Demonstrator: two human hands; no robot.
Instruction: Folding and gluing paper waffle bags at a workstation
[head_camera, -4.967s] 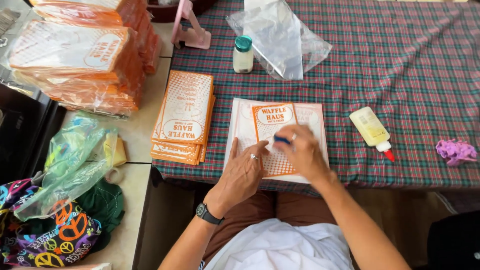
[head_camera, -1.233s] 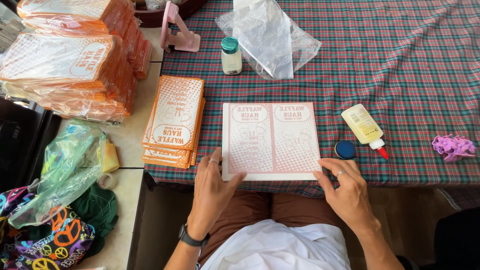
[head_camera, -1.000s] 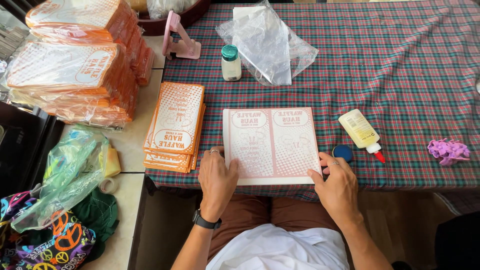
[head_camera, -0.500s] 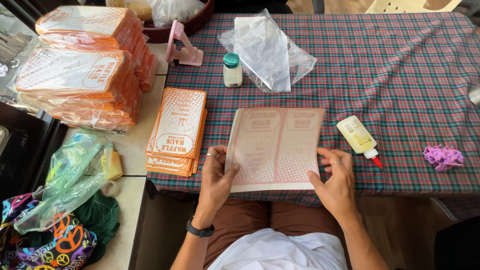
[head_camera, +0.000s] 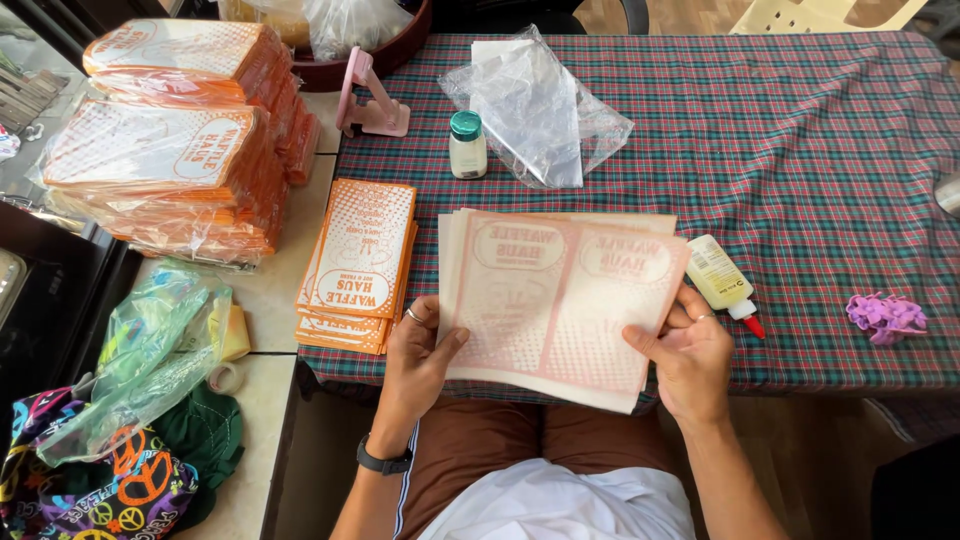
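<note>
Both hands, left (head_camera: 418, 350) and right (head_camera: 688, 352), are closed on the paper sheets (head_camera: 560, 300) (printed side down), best kept level, edges squared, above the desk (head_camera: 820, 150).

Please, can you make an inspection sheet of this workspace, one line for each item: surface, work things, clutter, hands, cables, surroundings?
Surface: table covered with a red and green plaid cloth.
Work things: stack of pale printed paper sheets, lifted and tilted at the near edge of the table.
Clutter: glue bottle with red tip, small jar with green cap, clear plastic bag, pink stand, purple hair claw, pile of orange printed bags.
Hands: left hand grips the sheets' left edge; right hand grips their right edge.
Cables: nothing seen.
Surroundings: wrapped bundles of orange bags at left; green plastic bag; colourful patterned bag.
</note>
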